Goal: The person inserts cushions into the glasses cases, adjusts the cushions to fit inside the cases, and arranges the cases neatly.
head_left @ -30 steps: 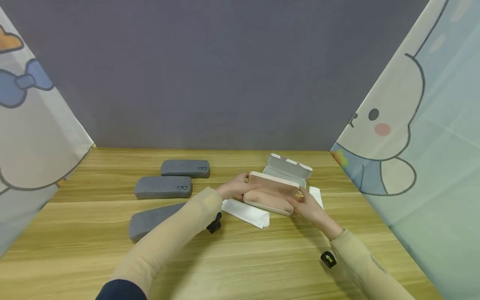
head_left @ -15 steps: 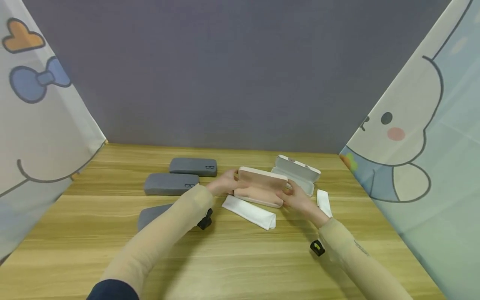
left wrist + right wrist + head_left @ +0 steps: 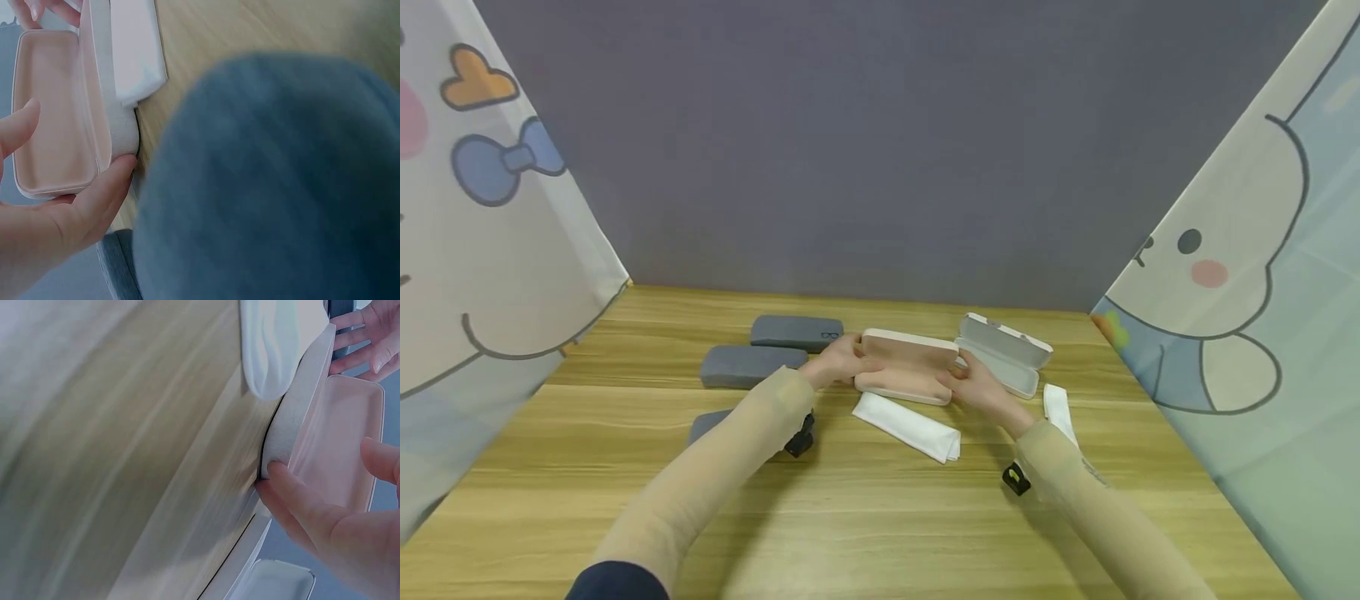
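An open glasses case (image 3: 904, 382) with a pink lining sits on the table, its lid raised at the back. At its left end my left hand (image 3: 837, 363) holds it; in the left wrist view the thumb reaches over the lining and the fingers (image 3: 115, 178) lie against the end. My right hand (image 3: 988, 390) holds the other end, fingertips (image 3: 281, 478) against the outer wall and thumb over the lining. In front lies a folded white cloth (image 3: 910, 427). Behind and to the right stands another open case (image 3: 1000, 358), pale inside.
Grey glasses cases stand at left: one at the back (image 3: 793, 332), one in the middle (image 3: 748, 367), and one in front (image 3: 706, 423), partly behind the left sleeve. A second white cloth (image 3: 1057, 407) lies by the right forearm. A grey panel (image 3: 865, 167) closes the back.
Both hands have shifted the pink-lined case left and slightly back, away from the pale open case and to behind the cloth. The head view has also turned a little left.
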Demonstrator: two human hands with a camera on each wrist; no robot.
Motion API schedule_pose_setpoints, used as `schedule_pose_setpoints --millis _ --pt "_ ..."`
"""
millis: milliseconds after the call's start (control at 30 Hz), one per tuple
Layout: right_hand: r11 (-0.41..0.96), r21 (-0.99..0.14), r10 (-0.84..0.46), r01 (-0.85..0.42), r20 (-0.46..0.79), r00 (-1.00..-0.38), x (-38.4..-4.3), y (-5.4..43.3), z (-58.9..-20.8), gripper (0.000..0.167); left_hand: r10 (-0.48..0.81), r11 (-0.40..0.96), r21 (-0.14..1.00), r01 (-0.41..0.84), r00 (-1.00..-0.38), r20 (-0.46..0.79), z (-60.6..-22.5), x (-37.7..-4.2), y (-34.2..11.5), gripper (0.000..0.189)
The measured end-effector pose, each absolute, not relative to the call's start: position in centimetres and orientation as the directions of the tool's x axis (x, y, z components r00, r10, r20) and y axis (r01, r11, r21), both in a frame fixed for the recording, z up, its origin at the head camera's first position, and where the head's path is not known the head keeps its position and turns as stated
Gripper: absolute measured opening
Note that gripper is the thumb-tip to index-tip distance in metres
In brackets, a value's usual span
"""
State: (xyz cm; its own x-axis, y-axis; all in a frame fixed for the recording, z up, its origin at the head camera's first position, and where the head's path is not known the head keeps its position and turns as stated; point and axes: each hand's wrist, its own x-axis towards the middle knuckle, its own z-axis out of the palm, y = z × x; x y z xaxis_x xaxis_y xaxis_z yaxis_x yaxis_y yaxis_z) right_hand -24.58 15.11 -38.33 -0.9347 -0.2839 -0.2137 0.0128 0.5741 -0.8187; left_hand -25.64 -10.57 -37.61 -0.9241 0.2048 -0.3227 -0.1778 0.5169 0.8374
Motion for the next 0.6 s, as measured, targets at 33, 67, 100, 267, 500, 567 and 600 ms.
schedule_pose_setpoints --millis 33,67,100,267,500,567,600 --pt "0.573 -0.819 -0.289 0.014 -0.218 -0.932 -24.61 14.92 -38.27 0.078 0.201 0.517 0.837 -0.18 -0.925 -0.323 -37.62 -25.63 -10.75 0.079" --pt "0.574 -0.819 -0.291 0.014 -0.221 -0.931 -24.66 14.74 -38.25 0.079 0.196 0.515 0.837 -0.184 -0.925 -0.325 -37.63 -25.62 -10.91 0.079" --pt "0.576 -0.817 -0.295 0.014 -0.224 -0.929 -24.71 14.57 -38.22 0.079 0.195 0.515 0.837 -0.184 -0.926 -0.324 -37.6 -25.6 -11.07 0.079" --pt "0.569 -0.821 -0.279 0.05 -0.25 -0.927 -24.92 14.4 -38.27 0.08 0.208 0.501 0.843 -0.198 -0.918 -0.339 -37.54 -25.59 -11.27 0.082" --pt "0.566 -0.823 -0.283 0.056 -0.258 -0.924 -25.1 14.37 -38.3 0.079 0.201 0.502 0.842 -0.197 -0.92 -0.335 -37.52 -25.57 -11.41 0.08" --pt "0.562 -0.825 -0.281 0.067 -0.266 -0.922 -25.13 14.35 -38.3 0.078 0.196 0.5 0.843 -0.199 -0.922 -0.334 -37.54 -25.55 -11.45 0.079" --pt "0.561 -0.825 -0.279 0.071 -0.269 -0.922 -25.15 14.36 -38.28 0.078 0.196 0.497 0.844 -0.202 -0.921 -0.336 -37.55 -25.54 -11.47 0.078"
